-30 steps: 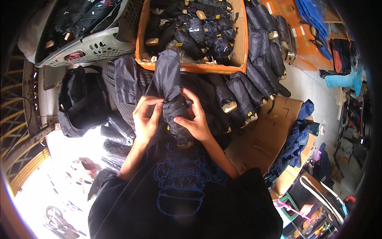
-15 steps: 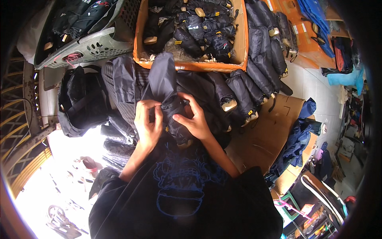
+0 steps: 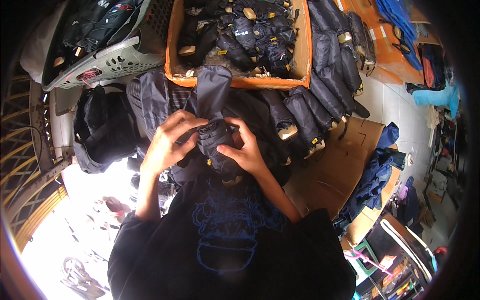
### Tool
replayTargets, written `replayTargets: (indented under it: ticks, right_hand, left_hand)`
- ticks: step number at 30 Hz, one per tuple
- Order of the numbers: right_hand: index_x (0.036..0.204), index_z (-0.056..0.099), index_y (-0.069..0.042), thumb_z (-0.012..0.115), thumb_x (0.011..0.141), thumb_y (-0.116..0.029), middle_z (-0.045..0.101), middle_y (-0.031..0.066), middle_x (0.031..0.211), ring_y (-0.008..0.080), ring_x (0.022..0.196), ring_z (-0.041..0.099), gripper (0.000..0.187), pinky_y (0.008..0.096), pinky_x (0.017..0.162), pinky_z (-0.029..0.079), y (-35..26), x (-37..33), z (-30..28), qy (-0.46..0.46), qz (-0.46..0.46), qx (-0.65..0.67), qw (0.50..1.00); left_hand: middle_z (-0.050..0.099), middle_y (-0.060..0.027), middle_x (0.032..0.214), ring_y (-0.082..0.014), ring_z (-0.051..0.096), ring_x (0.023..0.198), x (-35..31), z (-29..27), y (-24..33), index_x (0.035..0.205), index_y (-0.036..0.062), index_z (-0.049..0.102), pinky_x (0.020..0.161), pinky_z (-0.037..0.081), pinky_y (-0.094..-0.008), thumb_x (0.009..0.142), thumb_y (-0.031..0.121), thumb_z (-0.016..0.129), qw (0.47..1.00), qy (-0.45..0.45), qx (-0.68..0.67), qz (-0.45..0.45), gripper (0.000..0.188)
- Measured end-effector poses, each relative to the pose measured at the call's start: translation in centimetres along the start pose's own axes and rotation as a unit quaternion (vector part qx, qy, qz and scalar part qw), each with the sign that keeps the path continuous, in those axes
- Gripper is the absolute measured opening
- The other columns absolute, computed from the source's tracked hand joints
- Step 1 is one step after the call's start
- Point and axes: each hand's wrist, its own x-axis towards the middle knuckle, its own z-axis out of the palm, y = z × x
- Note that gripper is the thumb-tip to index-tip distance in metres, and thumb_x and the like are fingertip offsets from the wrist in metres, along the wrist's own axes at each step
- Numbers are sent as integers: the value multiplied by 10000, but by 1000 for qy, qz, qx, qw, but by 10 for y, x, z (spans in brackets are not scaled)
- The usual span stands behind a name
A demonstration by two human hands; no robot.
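A folded black umbrella (image 3: 217, 142) stands in front of my chest, its handle end toward me. From its far end rises a flat black fabric sleeve (image 3: 214, 90). My right hand (image 3: 245, 152) is closed round the umbrella's right side, thumb across its front. My left hand (image 3: 172, 142) is at the left side, fingers bent, index fingertip at the sleeve's lower edge where it meets the umbrella; the thumb lies lower, near the folded cloth. What lies under the left fingertips is partly hidden.
Beyond my hands stands an orange-edged carton (image 3: 237, 82) of black umbrellas. At its left is a grey perforated basket (image 3: 112, 62). Sleeved umbrellas (image 3: 305, 112) lie in rows to the right, beside a flattened cardboard sheet (image 3: 325, 170). A black bag (image 3: 105, 130) sits at the left.
My left hand has shifted left and opened wider, its index fingertip now at the sleeve's edge. The sleeve has tilted slightly right. My right hand keeps its hold.
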Motion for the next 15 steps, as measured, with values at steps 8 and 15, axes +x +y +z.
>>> replayTargets:
  ticks: [8,15]
  right_hand:
    - [1269,442,7,780,774,-87,542,96,1146,135,976,585,607,279,817,504,-4,2,0,-9,-7,-24,1000]
    - [1247,458,6,774,782,-100,550,89,1124,136,965,588,572,283,811,503,-1,2,2,5,-4,-13,1000]
  left_hand:
    - [650,-71,865,-235,630,849,2,5,-7,927,39,694,783,463,-350,735,-10,705,993,77,90,27,198]
    - [630,-72,819,-229,613,745,-10,28,0,886,33,684,693,464,-335,719,-63,693,979,184,86,26,192]
